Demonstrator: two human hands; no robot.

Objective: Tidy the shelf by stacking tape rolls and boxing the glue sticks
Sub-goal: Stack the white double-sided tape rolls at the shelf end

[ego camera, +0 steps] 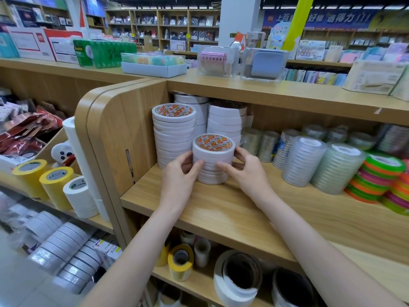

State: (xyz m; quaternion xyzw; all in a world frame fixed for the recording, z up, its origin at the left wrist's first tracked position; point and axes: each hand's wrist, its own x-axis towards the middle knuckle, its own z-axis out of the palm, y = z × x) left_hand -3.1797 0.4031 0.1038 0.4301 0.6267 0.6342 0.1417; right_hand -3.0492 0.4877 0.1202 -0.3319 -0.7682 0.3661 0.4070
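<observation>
Two bare forearms reach up from the bottom of the frame toward a wooden shelf (199,207) in a stationery shop. The left hand (179,171) and the right hand (245,171) are clamped on opposite sides of a short stack of white tape rolls (213,159), fingers curled against its sides and thumbs behind; the stack stands upright on the shelf board, its top roll showing an orange-and-white printed core.

Just behind and to the left, against the rounded side panel (115,134), stands a taller stack of the same white rolls (173,131), with two more white stacks (225,122) further back under the upper board. To the right of the held stack, clear tape rolls (303,160) stand in wrapped columns, and beyond them, at the frame's right edge, lie neon green, orange and pink rolls (380,180).

On the neighbouring shelf to the left stand two yellow tape rolls (42,180) and a white roll (79,196) in a row. The compartment below the hands holds a small yellow roll (181,261) and wide white rolls (239,275) lying on their sides.

On the shelf top sit a green shrink-wrapped pack (104,53) and a shallow white tray of pastel items (152,64). No glue sticks can be made out.
</observation>
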